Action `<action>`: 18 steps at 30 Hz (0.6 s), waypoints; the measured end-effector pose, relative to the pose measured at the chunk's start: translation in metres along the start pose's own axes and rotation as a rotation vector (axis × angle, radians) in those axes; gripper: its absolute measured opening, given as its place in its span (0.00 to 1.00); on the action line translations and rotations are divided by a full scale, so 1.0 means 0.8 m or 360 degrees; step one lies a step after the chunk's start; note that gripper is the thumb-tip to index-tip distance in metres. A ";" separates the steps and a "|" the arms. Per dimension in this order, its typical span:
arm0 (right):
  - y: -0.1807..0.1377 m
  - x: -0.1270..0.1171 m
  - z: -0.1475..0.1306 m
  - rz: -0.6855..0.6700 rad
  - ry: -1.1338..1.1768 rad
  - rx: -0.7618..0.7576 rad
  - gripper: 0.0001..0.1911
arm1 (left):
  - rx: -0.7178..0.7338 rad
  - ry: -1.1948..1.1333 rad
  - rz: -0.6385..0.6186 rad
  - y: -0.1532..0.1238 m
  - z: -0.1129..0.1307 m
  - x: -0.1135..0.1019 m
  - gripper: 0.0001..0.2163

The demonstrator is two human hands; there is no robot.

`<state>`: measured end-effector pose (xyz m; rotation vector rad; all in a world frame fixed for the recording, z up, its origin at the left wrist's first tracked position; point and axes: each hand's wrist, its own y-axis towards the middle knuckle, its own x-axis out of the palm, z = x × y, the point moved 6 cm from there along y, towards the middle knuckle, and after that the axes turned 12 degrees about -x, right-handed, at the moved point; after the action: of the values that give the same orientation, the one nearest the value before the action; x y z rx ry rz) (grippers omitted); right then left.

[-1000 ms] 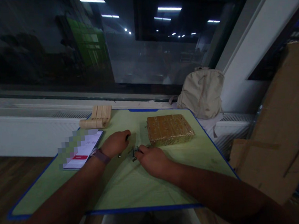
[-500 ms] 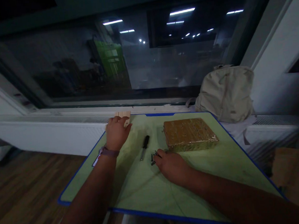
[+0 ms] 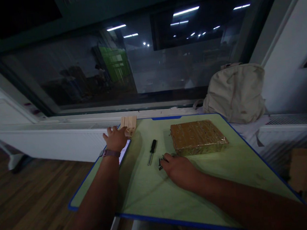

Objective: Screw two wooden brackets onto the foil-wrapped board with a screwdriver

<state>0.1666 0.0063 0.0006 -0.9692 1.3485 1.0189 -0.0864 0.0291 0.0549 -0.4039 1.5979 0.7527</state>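
Left hand point(image 3: 115, 139): spread flat, fingertips at wooden slats point(image 3: 129, 125), apparently steadying them. Right hand point(image 3: 179, 168): fingers covering dark screws point(image 3: 160, 162) beside screwdriver point(image 3: 151, 151); whether pinching, cannot tell.

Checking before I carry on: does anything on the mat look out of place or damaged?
Nothing looks damaged or spilled. The wooden pieces sit partly off the far edge of the mat by the left hand, and small dark screws lie loose beside the right hand.

Pale green mat point(image 3: 191, 193) edged blue; block point(image 3: 197, 137) seemingly golden-brown.
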 end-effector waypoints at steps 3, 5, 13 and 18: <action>0.000 0.000 -0.001 0.0008 -0.0003 -0.0010 0.12 | 0.0003 -0.0012 -0.0006 0.003 0.001 0.005 0.22; 0.000 -0.002 -0.002 -0.0007 -0.0004 -0.0019 0.12 | 0.0009 -0.0010 -0.0001 0.004 0.001 0.006 0.21; -0.002 -0.007 -0.004 -0.0021 -0.0001 -0.0027 0.13 | 0.0139 0.0059 0.0119 0.004 0.016 0.003 0.17; -0.001 -0.007 -0.004 -0.0039 -0.0017 -0.0018 0.13 | 0.0235 0.0046 0.0144 0.000 0.023 0.001 0.15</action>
<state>0.1668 0.0026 0.0061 -0.9856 1.3204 1.0129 -0.0734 0.0418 0.0534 -0.2377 1.6961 0.6940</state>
